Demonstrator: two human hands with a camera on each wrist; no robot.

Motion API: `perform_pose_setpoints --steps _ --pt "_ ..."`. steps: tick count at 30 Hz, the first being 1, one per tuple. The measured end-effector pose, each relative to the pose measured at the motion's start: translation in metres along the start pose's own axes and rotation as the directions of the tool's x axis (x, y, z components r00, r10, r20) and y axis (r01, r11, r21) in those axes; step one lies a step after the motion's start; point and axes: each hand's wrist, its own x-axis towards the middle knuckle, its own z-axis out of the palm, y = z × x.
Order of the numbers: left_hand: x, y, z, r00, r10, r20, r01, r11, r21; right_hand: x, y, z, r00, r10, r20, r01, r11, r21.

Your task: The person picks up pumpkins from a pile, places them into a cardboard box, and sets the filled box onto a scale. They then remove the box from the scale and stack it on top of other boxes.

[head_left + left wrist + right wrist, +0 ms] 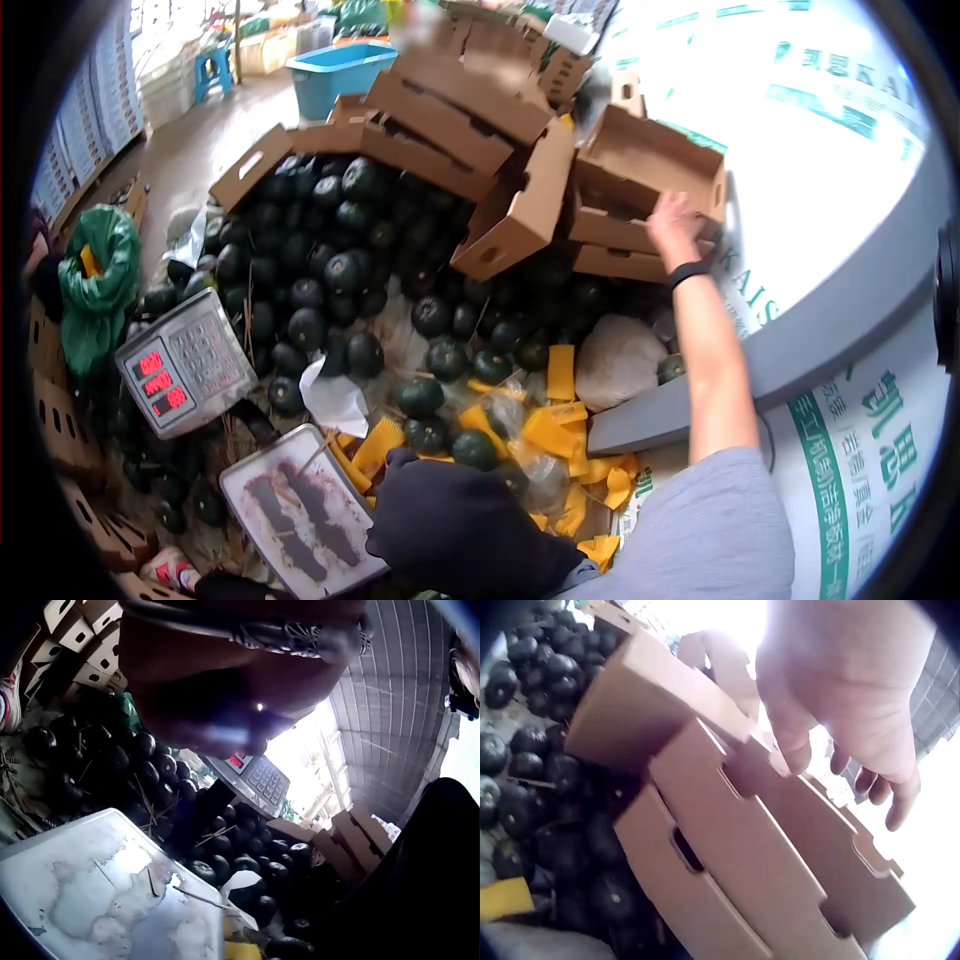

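My right hand (675,222) is over the right end of the top cardboard box (650,150) in a short stack. In the right wrist view the thumb of this hand (840,705) overlaps the wall of an open box (742,832), while the other fingers hang loosely past it, spread apart from the thumb. My left hand (210,697) shows as a dark, backlit shape below a bracelet, near the scale's weighing platform (112,885); I cannot tell how its fingers lie. It is hidden in the head view. The scale's display unit (185,365) shows lit red digits.
Dark green squashes (300,270) cover the floor ahead. More cardboard boxes (440,110) lean behind them. Yellow foam sleeves (550,430) and a pale sack (620,362) lie near a grey beam (800,350) on the right. My dark-clad knee (460,520) juts up in front.
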Motion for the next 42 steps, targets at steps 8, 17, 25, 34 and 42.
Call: perform_pose_setpoints --steps 8,17,25,34,42 --pt "0.036 -0.057 0.035 0.997 -0.063 0.047 0.064 0.998 -0.028 0.052 0.065 0.062 0.977 -0.058 0.205 0.125 0.934 -0.334" --pt "0.085 -0.022 0.039 0.998 -0.068 0.018 0.07 0.978 -0.197 0.095 0.063 0.026 0.891 -0.224 -0.394 0.288 0.951 0.11" --pt "0.117 0.082 0.031 0.957 -0.008 0.289 0.233 0.616 -0.753 -0.1 -0.191 -0.127 0.189 -0.767 -0.614 0.938 -0.044 0.345" --pt "0.007 -0.085 0.009 0.946 -0.325 -0.02 0.31 0.917 -0.25 -0.324 -0.279 -0.1 -0.079 -0.462 -0.883 0.367 -0.837 0.405" --pt "-0.028 -0.107 0.047 0.832 -0.542 0.117 0.554 0.811 -0.187 -0.32 -0.371 0.085 0.564 -0.76 0.324 -0.171 0.276 0.946"
